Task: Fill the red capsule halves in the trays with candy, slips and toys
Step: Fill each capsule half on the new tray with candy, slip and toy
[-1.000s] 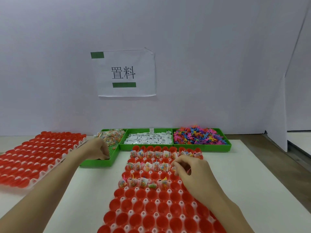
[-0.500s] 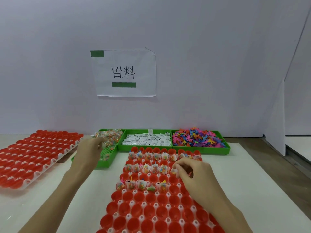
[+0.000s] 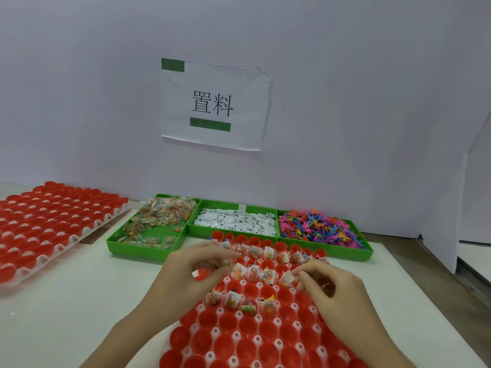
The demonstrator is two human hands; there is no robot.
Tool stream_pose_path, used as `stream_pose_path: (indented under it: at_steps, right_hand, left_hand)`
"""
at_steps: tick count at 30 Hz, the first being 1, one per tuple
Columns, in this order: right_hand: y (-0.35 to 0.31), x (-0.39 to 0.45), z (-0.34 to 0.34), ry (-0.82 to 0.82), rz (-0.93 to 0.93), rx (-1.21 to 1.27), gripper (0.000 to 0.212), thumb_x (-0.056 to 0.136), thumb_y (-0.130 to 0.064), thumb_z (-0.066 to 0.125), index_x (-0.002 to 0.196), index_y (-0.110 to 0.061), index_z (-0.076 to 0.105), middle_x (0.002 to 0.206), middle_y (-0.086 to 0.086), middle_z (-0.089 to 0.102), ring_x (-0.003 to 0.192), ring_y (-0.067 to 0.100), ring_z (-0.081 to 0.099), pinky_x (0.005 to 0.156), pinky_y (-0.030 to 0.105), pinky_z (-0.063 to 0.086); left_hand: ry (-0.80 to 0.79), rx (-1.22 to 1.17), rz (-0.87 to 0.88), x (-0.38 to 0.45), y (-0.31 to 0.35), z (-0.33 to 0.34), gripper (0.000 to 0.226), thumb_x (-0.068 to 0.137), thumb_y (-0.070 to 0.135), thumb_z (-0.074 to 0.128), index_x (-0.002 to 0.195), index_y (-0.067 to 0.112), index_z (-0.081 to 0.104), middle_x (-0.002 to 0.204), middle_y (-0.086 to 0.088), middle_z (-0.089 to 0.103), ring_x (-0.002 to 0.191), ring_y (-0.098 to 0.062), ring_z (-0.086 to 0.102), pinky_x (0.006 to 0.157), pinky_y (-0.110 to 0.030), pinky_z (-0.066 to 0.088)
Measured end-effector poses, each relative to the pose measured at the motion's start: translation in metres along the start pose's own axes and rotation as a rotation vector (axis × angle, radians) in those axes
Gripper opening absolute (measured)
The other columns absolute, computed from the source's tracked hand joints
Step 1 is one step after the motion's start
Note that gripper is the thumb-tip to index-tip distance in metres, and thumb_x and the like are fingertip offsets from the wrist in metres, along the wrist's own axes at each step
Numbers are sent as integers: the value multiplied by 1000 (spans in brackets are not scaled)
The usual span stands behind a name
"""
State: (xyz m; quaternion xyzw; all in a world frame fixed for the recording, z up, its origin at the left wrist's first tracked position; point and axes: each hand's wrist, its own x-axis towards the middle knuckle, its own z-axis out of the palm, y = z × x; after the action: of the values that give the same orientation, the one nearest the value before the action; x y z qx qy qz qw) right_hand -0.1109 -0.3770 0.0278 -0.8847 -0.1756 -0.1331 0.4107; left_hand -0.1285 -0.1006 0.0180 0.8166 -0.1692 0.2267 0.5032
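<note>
My fingers (image 3: 225, 257) on the left hand (image 3: 191, 274) are curled in a pinch on a small candy packet (image 3: 228, 262), thumb under, fingertips on top. The right hand (image 3: 332, 290) is curled as well, its fingertips pinching something small and pale at the edge of a filled cup; I cannot tell whether it is a slip or a packet corner.

Nearest me, the tray (image 3: 255, 338) runs lengthwise away from my body, and its closest rows of red cups (image 3: 228, 321) are bare. Just beyond them sits a partly filled row (image 3: 241, 302), with four cups loaded at its left and bare ones to the right. Both hands hover past that, over the second filled row.

The relation that matters: the bare cups lie toward me and slightly right of the left fingers, so I judge the packet has to come back and down. The right hand is nearer those cups but looks occupied, so the left should make the drop.

Farther off, the three green bins stand side by side just beyond the tray's far end: candy bin (image 3: 156, 224) on the left, slips (image 3: 236, 221) in the middle, toys (image 3: 318, 228) on the right. A second tray of red cups (image 3: 50, 221) lies far left, well apart.
</note>
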Motion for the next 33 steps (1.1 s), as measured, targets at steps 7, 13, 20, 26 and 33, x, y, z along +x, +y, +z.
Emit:
stream_pose_path:
  at_steps: [7,13,20,26,33]
  right_hand:
    - [-24,71,17,-217,-67,-181,18,94,-22,71,104,-37,75,93,-23,72,88,-8,65,76,7,50]
    - [-32,162,66,-294,-74,-256,19,100,-16,64,109,-25,78,110,5,76,94,13,69,86,27,54]
    - [-20,203,122,-426,-85,-416,18,95,-18,70,111,-18,79,128,8,71,113,22,68,101,39,53]
    - [-13,214,127,-446,-140,-550,17,93,-14,72,107,-17,80,134,11,66,113,26,67,99,40,54]
    - [-6,210,130,-359,-181,-641,9,91,-9,73,99,-9,77,115,12,72,100,25,69,92,39,57]
  left_hand:
    - [-113,7,63,-10,-3,18,41,86,11,81,122,30,71,91,15,74,86,-8,72,80,-21,57]
    - [-126,123,132,-8,-6,9,40,89,15,80,125,26,68,91,15,72,84,-5,69,80,-18,56]
    - [-63,200,211,-5,-8,-2,29,92,24,75,121,23,71,93,15,70,82,-4,67,77,-21,56]
    - [-81,268,254,-4,-8,-3,22,97,32,64,112,19,74,94,12,67,78,0,60,74,-17,51]
    - [-84,297,265,-4,-6,-3,23,99,33,61,111,18,74,97,9,68,80,-2,61,74,-23,53]
